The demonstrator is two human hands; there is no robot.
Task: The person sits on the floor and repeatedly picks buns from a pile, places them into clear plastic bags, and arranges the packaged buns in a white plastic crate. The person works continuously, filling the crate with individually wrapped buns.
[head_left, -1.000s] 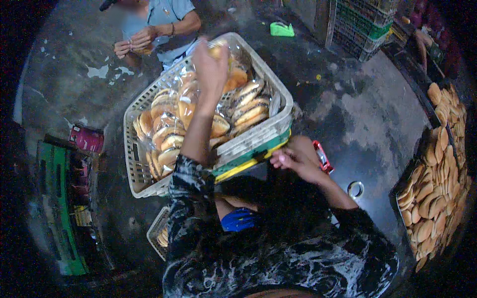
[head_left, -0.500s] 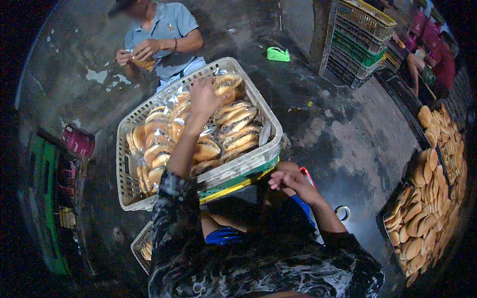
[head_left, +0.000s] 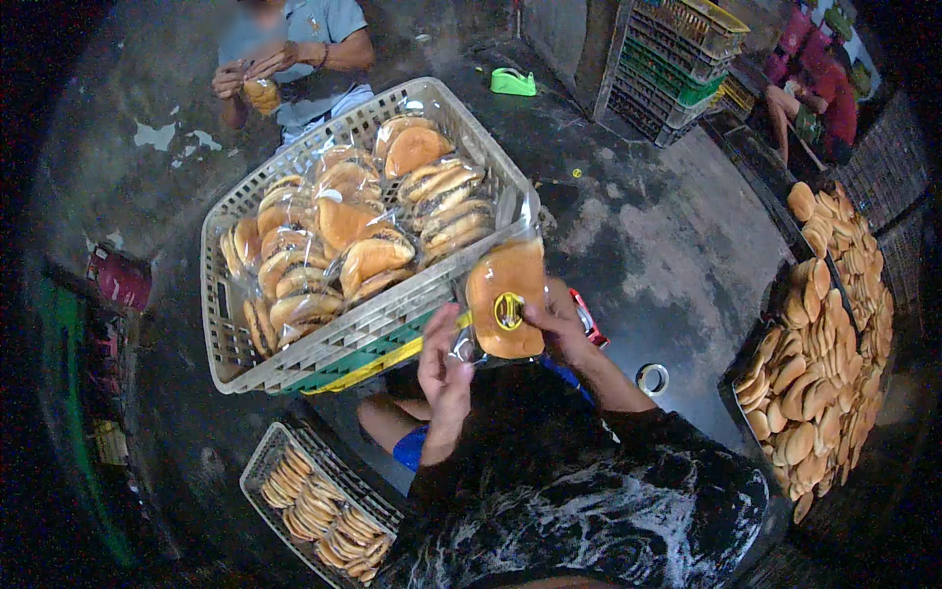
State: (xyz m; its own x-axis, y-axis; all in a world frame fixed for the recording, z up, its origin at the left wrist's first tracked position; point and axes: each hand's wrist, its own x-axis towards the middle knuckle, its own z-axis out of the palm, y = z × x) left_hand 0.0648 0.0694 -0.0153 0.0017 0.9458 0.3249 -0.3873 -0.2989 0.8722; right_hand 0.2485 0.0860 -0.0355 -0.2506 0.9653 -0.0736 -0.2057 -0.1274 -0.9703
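Observation:
A flat golden bun in a clear plastic bag [head_left: 508,280] is held up between my hands, in front of the crate's near right corner. My right hand [head_left: 564,329] grips its right side, with the thumb beside a round yellow-and-black sticker [head_left: 508,311] on the bag. My left hand [head_left: 444,358] is at the bag's lower left corner, fingers upright and thumb below, with loose plastic between them. The white perforated crate [head_left: 285,371] beyond my hands is filled with bagged filled buns [head_left: 348,221], standing in rows.
Green and yellow crates [head_left: 368,363] lie under the white one. A lower crate [head_left: 263,444] holds unbagged buns at near left. A tape roll [head_left: 652,379] rests on the floor. Loose buns [head_left: 814,393] are heaped at right. A person [head_left: 294,59] handles a bagged bun opposite.
My left hand has left the crate and come back toward me. A bagged bun is now between my hands, and my right hand has closed on it. The view has shifted, revealing more of the lower crate.

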